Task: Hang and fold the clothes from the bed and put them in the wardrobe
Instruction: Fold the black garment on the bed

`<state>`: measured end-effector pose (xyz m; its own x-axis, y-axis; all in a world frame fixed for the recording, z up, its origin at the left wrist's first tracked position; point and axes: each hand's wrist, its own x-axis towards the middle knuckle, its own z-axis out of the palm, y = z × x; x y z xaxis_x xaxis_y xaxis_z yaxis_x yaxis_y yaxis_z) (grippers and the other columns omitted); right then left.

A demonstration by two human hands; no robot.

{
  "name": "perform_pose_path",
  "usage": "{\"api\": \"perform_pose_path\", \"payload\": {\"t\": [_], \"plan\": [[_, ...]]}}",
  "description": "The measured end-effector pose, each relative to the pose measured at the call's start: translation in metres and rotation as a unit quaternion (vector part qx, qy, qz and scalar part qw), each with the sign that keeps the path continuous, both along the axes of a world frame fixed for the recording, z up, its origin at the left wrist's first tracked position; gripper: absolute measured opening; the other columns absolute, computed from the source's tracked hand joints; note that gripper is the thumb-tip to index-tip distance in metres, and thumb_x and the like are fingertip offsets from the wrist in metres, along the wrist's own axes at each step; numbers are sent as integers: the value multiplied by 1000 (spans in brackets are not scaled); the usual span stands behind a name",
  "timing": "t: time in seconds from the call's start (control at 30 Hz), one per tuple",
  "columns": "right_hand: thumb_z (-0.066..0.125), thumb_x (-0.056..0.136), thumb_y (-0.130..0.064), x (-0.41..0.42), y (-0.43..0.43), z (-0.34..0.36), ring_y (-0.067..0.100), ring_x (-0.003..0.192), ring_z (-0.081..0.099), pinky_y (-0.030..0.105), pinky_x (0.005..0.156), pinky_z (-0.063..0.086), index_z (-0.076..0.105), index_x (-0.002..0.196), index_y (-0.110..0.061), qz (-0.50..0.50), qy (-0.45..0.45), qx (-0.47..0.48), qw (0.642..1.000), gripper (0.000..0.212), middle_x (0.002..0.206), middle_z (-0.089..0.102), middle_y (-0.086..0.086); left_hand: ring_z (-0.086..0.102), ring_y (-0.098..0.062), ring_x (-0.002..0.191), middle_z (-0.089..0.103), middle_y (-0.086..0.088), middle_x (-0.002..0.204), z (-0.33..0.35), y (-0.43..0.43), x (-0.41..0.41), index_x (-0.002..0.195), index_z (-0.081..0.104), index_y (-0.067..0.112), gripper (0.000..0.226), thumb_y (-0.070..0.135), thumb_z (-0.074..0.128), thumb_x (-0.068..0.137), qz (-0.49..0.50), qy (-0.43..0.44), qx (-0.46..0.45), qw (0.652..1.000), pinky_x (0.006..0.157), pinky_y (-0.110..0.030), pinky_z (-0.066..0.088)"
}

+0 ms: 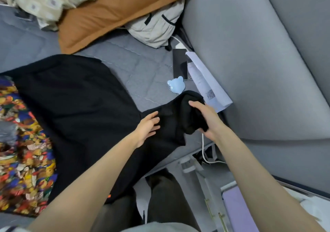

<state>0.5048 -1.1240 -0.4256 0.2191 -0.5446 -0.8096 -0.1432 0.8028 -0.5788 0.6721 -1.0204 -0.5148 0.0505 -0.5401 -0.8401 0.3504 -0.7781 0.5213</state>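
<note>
Evidently little was done yet: at the frame's left a bright-printed garment (21, 151) lay crumpled on the quilted grey bed (135, 65), and a soft matte black garment (76, 110) sprawled unfolded across the middle. The left hand (148, 126) pressed flat on it, fingers spread, while the right hand (205, 119), right of centre, gripped its bunched, rolled end.

View: single head camera, wide-angle.
Facing: forward and down onto the bed (139, 65).
Nearness: close, standing at its edge.
</note>
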Motion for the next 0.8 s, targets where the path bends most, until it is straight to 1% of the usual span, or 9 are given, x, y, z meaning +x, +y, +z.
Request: {"api": "perform_pose_path", "payload": {"t": [0.1, 0.23, 0.33, 0.5, 0.6, 0.63, 0.7, 0.77, 0.8], "plan": [[66, 88, -28, 48, 21, -9, 17, 80, 69, 27, 64, 54, 65, 102, -17, 101, 25, -6, 994, 18, 91, 72, 3, 56, -19, 118, 51, 3, 139, 2, 41, 45, 141, 43, 31, 42, 19, 46, 101, 61, -20, 11, 998, 101, -34, 42], [54, 95, -35, 129, 70, -26, 20, 91, 66, 35, 77, 54, 61, 99, -21, 243, 85, -15, 966, 16, 99, 69, 1, 60, -17, 112, 54, 2, 135, 0, 118, 109, 137, 48, 30, 39, 19, 48, 100, 149, -55, 29, 987, 98, -33, 45], [49, 98, -33, 192, 123, -40, 25, 102, 63, 45, 88, 55, 56, 112, -18, 311, 106, -15, 945, 22, 111, 64, 5, 60, -18, 111, 56, 1, 133, -4, 183, 155, 134, 50, 27, 37, 16, 46, 100, 220, -73, 51, 971, 94, -33, 45], [50, 97, -32, 302, 230, -60, 24, 97, 62, 37, 67, 58, 51, 114, -17, 375, 88, 35, 922, 23, 114, 60, 7, 60, -19, 110, 58, -2, 130, -13, 295, 223, 131, 53, 21, 33, 17, 51, 99, 296, -94, 90, 946, 87, -29, 47], [50, 97, -42, 358, 291, -72, 25, 99, 59, 37, 55, 59, 37, 140, -19, 415, 96, 73, 902, 50, 132, 50, 7, 61, -15, 89, 62, -5, 112, -17, 353, 261, 131, 52, 13, 32, 14, 50, 99, 338, -119, 126, 925, 62, -21, 50], [50, 97, -44, 371, 308, -78, 26, 103, 57, 35, 54, 58, 30, 146, -20, 438, 112, 58, 890, 58, 137, 46, 7, 59, -14, 84, 61, -3, 104, -20, 371, 273, 132, 51, 11, 32, 13, 49, 100, 349, -132, 142, 917, 61, -21, 47], [52, 96, -41, 392, 332, -91, 24, 110, 56, 34, 67, 58, 29, 147, -21, 479, 156, -22, 864, 58, 137, 46, 5, 57, -15, 83, 58, -4, 97, -28, 403, 293, 133, 46, 5, 36, 13, 50, 99, 377, -156, 171, 897, 68, -26, 46], [53, 97, -33, 409, 344, -104, 18, 101, 58, 35, 80, 56, 38, 140, -21, 486, 168, -78, 854, 47, 120, 54, 0, 55, -27, 107, 56, -15, 117, -40, 427, 311, 136, 43, 3, 46, 17, 58, 94, 382, -210, 218, 873, 91, -37, 45], [52, 97, -29, 417, 347, -107, 15, 93, 58, 33, 78, 55, 42, 135, -21, 482, 160, -83, 858, 40, 112, 55, -2, 45, -33, 122, 47, -20, 131, -46, 436, 318, 137, 42, 4, 54, 20, 63, 91, 368, -244, 252, 861, 103, -39, 38]]}}
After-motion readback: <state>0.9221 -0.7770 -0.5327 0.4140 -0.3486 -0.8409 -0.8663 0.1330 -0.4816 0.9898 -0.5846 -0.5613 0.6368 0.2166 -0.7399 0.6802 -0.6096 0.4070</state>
